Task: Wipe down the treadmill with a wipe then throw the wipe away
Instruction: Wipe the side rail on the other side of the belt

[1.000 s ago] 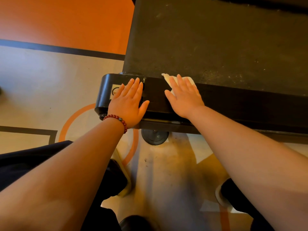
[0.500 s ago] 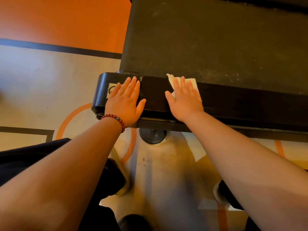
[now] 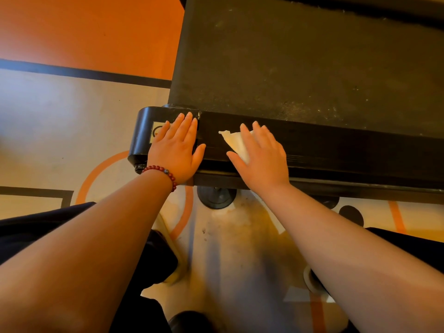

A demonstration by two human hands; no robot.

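The right hand's fingers (image 3: 258,133) lay straight and spread, pressing the wipe (image 3: 236,143) flat on the treadmill's (image 3: 348,152) black end rail, with one corner of the wipe peeking out to their left. The left hand (image 3: 176,150) rested flat with straight fingers on the rail's rounded end cap, holding nothing. Wiping the rail well seemed to call for even palm pressure, an unbunched wipe and overlapping strokes rightward. The speckled belt (image 3: 288,68) beyond looked unwiped.
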